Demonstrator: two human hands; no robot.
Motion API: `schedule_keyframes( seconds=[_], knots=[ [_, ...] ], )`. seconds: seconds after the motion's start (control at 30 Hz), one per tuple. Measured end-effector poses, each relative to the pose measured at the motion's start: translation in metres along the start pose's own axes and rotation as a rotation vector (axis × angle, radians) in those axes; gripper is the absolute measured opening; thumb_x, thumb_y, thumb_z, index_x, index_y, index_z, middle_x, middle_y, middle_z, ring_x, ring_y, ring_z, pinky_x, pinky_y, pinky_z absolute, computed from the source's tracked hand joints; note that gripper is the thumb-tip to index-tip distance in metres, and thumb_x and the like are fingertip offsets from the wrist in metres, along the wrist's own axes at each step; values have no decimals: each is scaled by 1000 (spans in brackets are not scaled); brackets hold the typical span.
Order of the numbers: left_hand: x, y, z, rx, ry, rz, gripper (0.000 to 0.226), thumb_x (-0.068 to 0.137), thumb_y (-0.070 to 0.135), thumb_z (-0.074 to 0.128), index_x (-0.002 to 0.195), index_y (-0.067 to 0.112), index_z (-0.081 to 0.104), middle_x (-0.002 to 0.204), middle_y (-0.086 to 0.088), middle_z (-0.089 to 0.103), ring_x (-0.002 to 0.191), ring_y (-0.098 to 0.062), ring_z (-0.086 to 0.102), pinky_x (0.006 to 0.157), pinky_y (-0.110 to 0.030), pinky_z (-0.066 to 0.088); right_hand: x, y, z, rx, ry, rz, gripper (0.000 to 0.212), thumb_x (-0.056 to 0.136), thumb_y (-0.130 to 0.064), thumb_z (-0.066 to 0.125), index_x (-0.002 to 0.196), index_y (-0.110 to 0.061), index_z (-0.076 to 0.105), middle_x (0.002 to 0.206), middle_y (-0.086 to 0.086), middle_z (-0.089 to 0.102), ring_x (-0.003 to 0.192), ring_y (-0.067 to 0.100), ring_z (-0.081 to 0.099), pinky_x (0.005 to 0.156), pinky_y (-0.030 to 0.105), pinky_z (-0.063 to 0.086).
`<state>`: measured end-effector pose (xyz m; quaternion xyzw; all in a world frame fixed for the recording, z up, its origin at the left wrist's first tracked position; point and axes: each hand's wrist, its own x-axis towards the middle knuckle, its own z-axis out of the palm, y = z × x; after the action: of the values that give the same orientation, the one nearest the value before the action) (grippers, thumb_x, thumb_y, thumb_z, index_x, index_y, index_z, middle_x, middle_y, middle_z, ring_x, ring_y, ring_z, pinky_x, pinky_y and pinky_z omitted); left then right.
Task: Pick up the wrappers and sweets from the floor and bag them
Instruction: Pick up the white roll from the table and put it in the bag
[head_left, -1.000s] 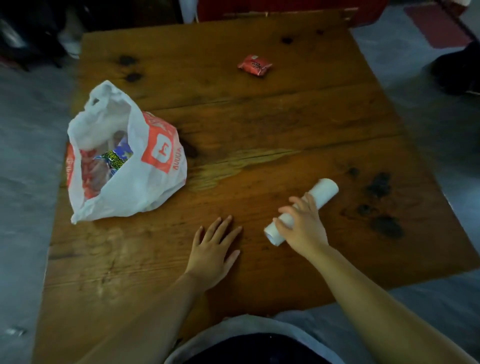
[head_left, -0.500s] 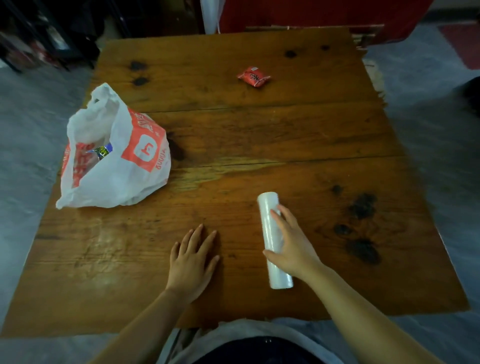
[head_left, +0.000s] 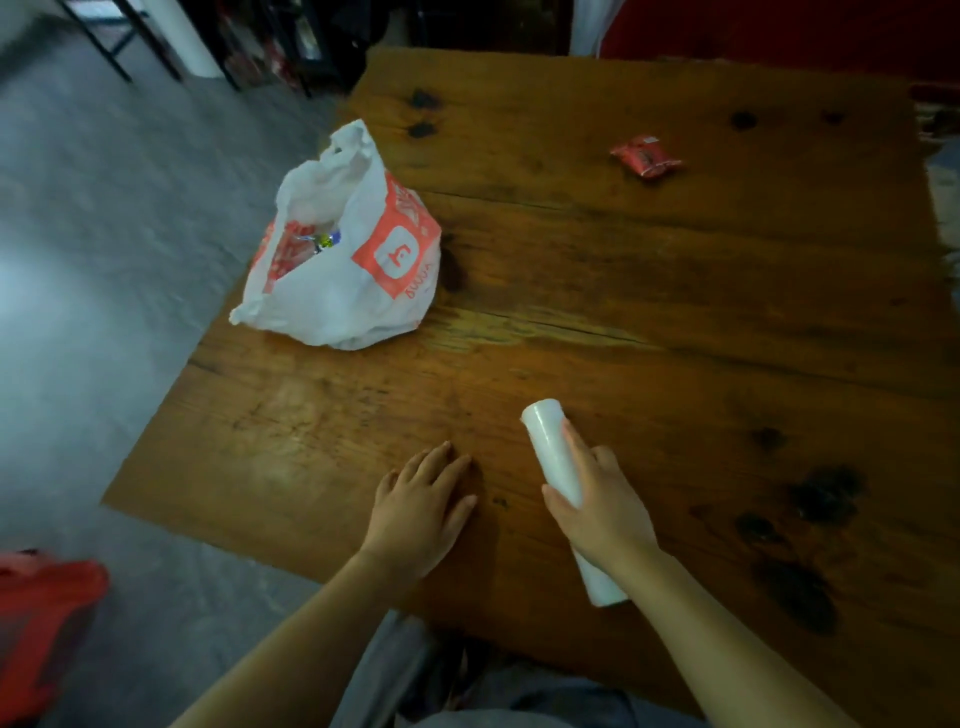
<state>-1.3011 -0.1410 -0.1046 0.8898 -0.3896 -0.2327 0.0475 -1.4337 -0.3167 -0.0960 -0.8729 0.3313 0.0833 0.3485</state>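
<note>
A white plastic bag with orange print (head_left: 358, 270) lies open on the left part of the wooden table (head_left: 649, 291); colourful wrappers show inside its mouth. A red sweet packet (head_left: 645, 162) rests on the far right of the table. My right hand (head_left: 602, 506) is wrapped around a white roll (head_left: 550, 447) that lies on the table near the front edge. My left hand (head_left: 423, 506) rests flat on the wood to the left of the roll, fingers spread, holding nothing.
Grey floor (head_left: 104, 260) runs along the left of the table. A red object (head_left: 41, 618) sits blurred on the floor at the lower left. Dark furniture legs (head_left: 119, 41) and clutter stand beyond the far left corner. Dark stains (head_left: 810, 499) mark the table at right.
The view has swung left, so the table and bag sit further right. My right hand turned the white roll from slanted to nearly lengthwise. My left hand stays flat.
</note>
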Motion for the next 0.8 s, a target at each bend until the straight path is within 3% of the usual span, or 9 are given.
schedule_keyframes(
  seconds=[0.1, 0.33, 0.63, 0.8],
  knots=[
    [-21, -9, -11, -81, 90, -48, 59, 87, 62, 17, 140, 37, 25, 150, 7, 29, 136, -17, 28, 109, -43, 26, 3, -28, 4, 41, -50, -66, 74, 90, -45, 46, 142, -40, -7, 130, 4, 35, 92, 14, 52, 70, 28, 46],
    [-99, -78, -25, -197, 274, -289, 64, 84, 66, 16, 140, 37, 26, 148, 7, 34, 135, -15, 31, 109, -41, 26, -7, -125, 45, 23, -181, -279, 75, 88, -47, 49, 142, -43, -3, 139, 2, 32, 106, 13, 49, 79, 27, 42],
    [-251, -242, -36, -273, 459, -584, 67, 83, 65, 22, 137, 29, 38, 139, 3, 46, 126, -17, 44, 100, -40, 38, -42, -291, 171, -42, -349, -515, 72, 87, -45, 53, 143, -40, 8, 137, 0, 34, 113, 16, 46, 92, 31, 40],
    [-320, -325, -39, -274, 596, -749, 62, 84, 61, 33, 130, 22, 49, 130, -2, 56, 119, -22, 52, 91, -43, 46, -59, -397, 251, -98, -416, -708, 71, 86, -44, 55, 144, -36, 14, 135, 4, 38, 114, 21, 46, 91, 30, 38]
  ],
)
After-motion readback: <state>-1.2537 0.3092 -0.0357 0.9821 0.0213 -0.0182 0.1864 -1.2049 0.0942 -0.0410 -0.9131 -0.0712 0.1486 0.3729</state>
